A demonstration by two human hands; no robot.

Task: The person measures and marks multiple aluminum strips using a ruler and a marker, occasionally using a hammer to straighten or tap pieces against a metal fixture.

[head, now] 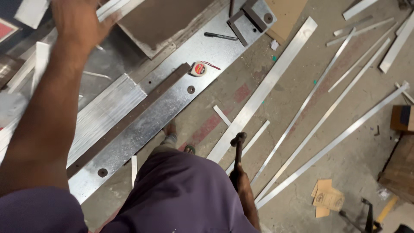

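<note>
My right hand (pixel 239 179) hangs low beside my purple-clad leg and grips a hammer (pixel 237 142), whose dark head points up and away over the floor. My left hand (pixel 79 19) reaches far out at the top left, fingers spread, over long aluminium strips (pixel 113 7) at the back of the bench; I cannot tell if it touches them. Below my left arm lies a ribbed stack of aluminium profiles (pixel 103 114) on a long galvanised steel bench plate (pixel 172 103) with bolt holes.
A tape measure (pixel 198 68) and a black marker (pixel 221 36) lie on the plate, with a metal angle jig (pixel 248 19) at its far end. Several long aluminium strips (pixel 263 88) and cardboard scraps (pixel 327 199) are scattered over the concrete floor. My sandalled foot (pixel 170 131) stands by the bench.
</note>
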